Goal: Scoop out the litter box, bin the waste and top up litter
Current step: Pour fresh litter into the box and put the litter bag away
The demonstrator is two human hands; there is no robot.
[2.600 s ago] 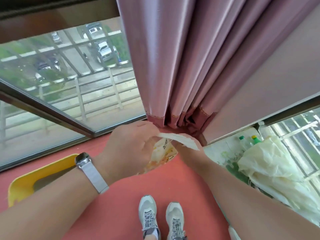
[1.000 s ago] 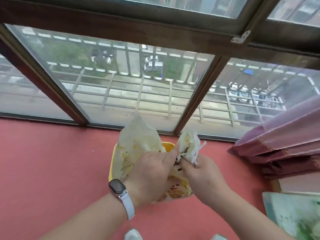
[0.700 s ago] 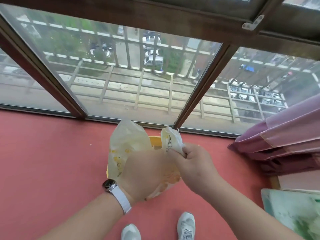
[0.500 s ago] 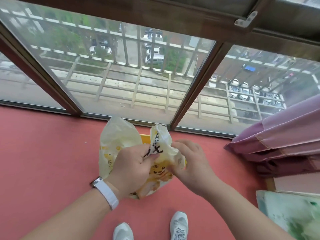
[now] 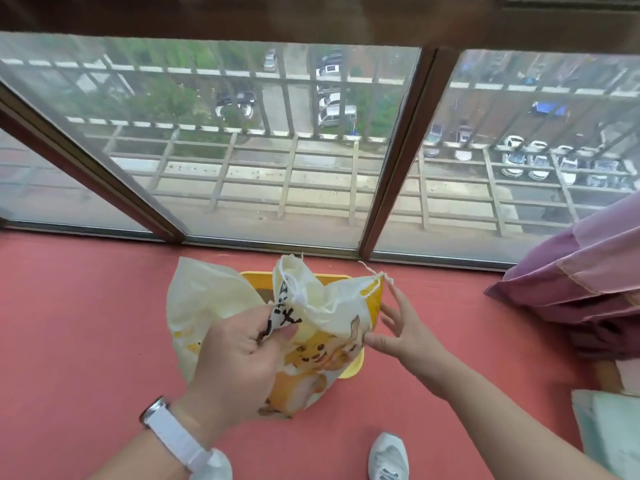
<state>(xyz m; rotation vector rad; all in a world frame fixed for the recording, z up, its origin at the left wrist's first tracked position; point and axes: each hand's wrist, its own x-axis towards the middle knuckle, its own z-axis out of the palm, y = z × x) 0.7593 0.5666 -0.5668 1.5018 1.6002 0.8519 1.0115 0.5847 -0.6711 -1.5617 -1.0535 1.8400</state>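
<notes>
A cream and yellow litter bag [image 5: 322, 341] with a cartoon cat print hangs in front of me, its torn top spread open. My left hand [image 5: 239, 362] grips the bag's upper left edge, thumb pinching the printed flap. My right hand [image 5: 398, 330] is beside the bag's right edge with its fingers spread and straight, the thumb touching the plastic. Directly below the bag sits the yellow litter box [image 5: 258, 277] on the red floor; only its far rim and a near right corner show.
A wide window with brown frames [image 5: 394, 154] runs along the far side of the red floor [image 5: 86, 323]. A pink curtain [image 5: 581, 271] bunches at the right. A pale green sheet [image 5: 609, 431] lies at bottom right. My shoe [image 5: 388, 457] is below the bag.
I turned from the curtain to the litter box. My right hand let go of the bag's top and opened beside it, and the bag mouth spread wider.
</notes>
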